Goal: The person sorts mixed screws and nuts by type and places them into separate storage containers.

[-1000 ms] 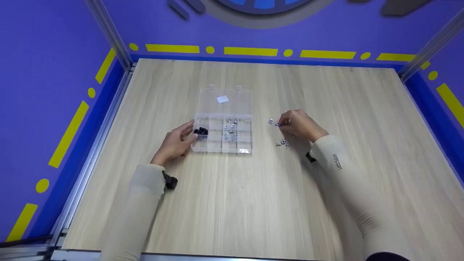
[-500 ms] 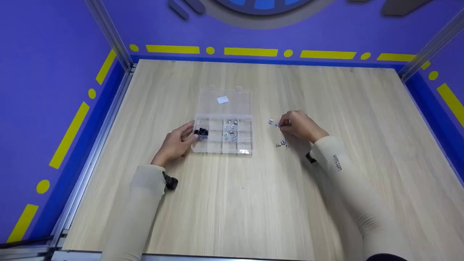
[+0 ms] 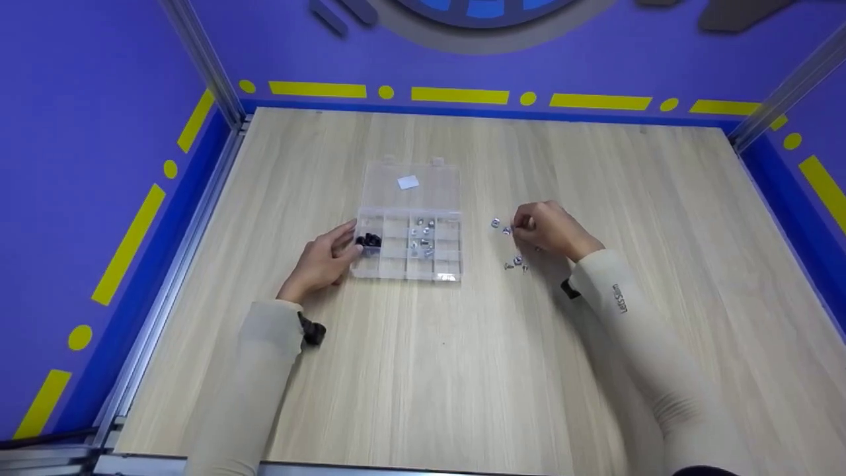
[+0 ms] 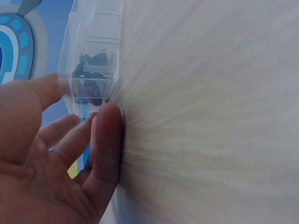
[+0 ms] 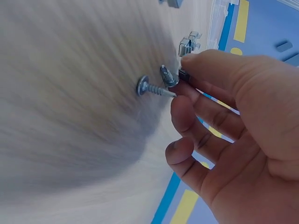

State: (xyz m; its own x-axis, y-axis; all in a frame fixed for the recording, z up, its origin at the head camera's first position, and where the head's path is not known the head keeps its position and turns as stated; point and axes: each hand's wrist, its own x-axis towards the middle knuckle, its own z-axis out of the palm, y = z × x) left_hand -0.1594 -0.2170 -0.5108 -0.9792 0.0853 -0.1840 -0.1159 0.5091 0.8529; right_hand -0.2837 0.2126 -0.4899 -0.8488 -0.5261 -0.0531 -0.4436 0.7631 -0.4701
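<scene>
My left hand [image 3: 321, 260] rests against the left side of a clear compartment box [image 3: 394, 268], fingers relaxed. In the left wrist view the thumb touches the box wall, close to the black parts [image 4: 93, 77] inside. To the right of the box, my right hand [image 3: 548, 228] is low over the table. Its thumb and index finger pinch a small dark metal piece [image 5: 184, 74], mostly hidden. Beside the fingertips are a screw [image 5: 156, 90] standing on its head and a second screw [image 5: 168, 77], tilted. Clip-like metal nuts [image 5: 185, 46] lie just beyond the thumb.
The box lid [image 3: 410, 198] lies open toward the back, with a white label [image 3: 408, 182] on it. Several silver parts [image 3: 425, 243] sit in compartments right of the black ones. A loose nut [image 3: 518, 261] and small screws [image 3: 508, 266] lie nearer the front of the wooden table [image 3: 423, 383].
</scene>
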